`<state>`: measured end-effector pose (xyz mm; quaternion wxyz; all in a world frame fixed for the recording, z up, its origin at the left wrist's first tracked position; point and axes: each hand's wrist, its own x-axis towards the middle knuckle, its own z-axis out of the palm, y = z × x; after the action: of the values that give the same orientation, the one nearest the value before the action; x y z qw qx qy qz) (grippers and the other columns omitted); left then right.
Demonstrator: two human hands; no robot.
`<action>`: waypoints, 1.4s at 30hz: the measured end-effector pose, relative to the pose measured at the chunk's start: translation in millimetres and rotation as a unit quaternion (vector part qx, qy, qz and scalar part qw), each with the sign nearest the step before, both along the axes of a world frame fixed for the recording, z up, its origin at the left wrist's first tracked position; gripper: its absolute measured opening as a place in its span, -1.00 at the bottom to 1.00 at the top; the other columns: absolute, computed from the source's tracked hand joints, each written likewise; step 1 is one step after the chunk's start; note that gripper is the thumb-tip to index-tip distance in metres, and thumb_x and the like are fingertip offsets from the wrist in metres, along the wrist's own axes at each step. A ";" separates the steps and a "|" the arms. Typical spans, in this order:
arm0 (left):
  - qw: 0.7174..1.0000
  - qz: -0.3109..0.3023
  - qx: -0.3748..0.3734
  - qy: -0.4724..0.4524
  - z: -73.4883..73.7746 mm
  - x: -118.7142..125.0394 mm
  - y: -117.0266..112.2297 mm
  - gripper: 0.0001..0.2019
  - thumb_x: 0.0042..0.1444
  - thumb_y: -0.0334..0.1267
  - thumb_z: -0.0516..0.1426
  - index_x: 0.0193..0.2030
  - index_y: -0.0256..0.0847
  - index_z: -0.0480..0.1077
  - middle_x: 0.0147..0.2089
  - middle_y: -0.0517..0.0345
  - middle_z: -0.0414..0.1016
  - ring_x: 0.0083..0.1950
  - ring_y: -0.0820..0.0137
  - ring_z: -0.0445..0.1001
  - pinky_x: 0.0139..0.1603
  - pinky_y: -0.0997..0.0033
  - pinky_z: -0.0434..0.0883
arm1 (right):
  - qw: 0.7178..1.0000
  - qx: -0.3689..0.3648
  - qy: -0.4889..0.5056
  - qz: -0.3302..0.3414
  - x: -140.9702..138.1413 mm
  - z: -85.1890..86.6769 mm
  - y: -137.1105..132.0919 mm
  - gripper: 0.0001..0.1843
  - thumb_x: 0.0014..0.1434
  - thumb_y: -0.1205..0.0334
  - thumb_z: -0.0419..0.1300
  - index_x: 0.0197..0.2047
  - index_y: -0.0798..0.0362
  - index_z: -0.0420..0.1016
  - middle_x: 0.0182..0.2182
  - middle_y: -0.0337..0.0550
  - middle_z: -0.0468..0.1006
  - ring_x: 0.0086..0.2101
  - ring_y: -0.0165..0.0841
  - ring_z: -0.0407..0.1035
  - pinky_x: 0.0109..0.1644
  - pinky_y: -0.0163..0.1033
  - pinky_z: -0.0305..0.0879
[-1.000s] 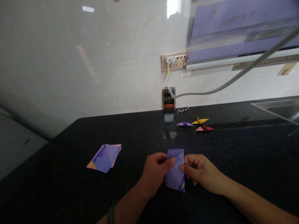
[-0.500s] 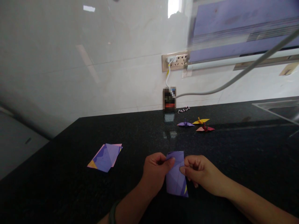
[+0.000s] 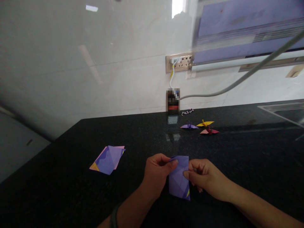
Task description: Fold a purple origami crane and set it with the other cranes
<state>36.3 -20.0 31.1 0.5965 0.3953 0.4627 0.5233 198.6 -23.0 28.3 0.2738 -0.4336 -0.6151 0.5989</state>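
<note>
Between my hands is a folded sheet of purple origami paper, with a small yellow patch at its lower right corner. My left hand pinches its upper left part, thumb lying on the front face. On the right edge, my right hand grips the paper between thumb and fingers; some of those fingertips are hidden behind it. A stack of purple and pink paper sheets lies on the counter to the left. Beyond my hands stand a purple paper crane, a yellow paper crane and a red paper crane.
The black countertop meets a pale tiled wall. Against the wall stands a blurred dark box-like object, with a beaded strand beside it. A white plug sits in the wall socket. A sink edge shows at right.
The folded paper has turned slightly, and its top now looks flatter. Both hands keep their grip on it. The whole view has shifted a little.
</note>
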 end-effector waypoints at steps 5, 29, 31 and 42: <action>0.999 -0.003 -0.002 -0.046 -2.7 0.7 -1.0 -0.80 -0.18 -0.31 0.23 -0.65 -0.30 0.29 -0.66 0.32 0.26 -0.59 0.61 0.16 -0.52 0.56 0.13 | 1.000 0.002 -0.007 -0.003 -0.9 1.7 -1.3 -0.72 0.06 0.17 0.08 -0.60 0.10 0.18 -0.70 -0.38 0.21 -0.73 -0.61 0.05 -0.68 -0.47 0.00; 0.992 0.028 -0.032 -0.118 0.6 3.1 -0.4 -0.90 -0.17 -0.33 0.22 -0.59 -0.29 0.40 -0.61 0.25 0.37 -0.55 0.57 0.28 -0.45 0.52 0.23 | 1.000 -0.010 -0.005 -0.010 -1.7 0.7 -1.3 -0.73 0.04 0.17 0.09 -0.60 0.11 0.19 -0.71 -0.39 0.21 -0.74 -0.61 0.05 -0.69 -0.48 0.00; 0.989 0.015 -0.048 -0.138 3.1 2.8 0.9 -0.87 -0.14 -0.28 0.21 -0.57 -0.28 0.41 -0.61 0.23 0.36 -0.55 0.54 0.29 -0.46 0.50 0.24 | 1.000 -0.011 -0.004 -0.012 -1.6 -0.7 -1.2 -0.72 0.04 0.17 0.09 -0.60 0.11 0.19 -0.72 -0.39 0.21 -0.74 -0.61 0.05 -0.69 -0.48 -0.01; 1.000 0.011 0.001 0.016 -1.8 0.1 1.6 -0.75 -0.09 -0.14 0.15 -0.59 -0.31 0.37 -0.64 0.27 0.25 -0.58 0.55 0.16 -0.52 0.52 0.14 | 1.000 -0.017 -0.015 -0.021 -4.2 2.0 -0.7 -0.69 0.02 0.11 0.10 -0.61 0.10 0.18 -0.71 -0.39 0.21 -0.74 -0.62 0.05 -0.69 -0.48 -0.01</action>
<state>36.4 -18.4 29.3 0.5832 0.3991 0.4758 0.5236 194.4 -23.6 30.3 0.2696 -0.4600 -0.5997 0.5968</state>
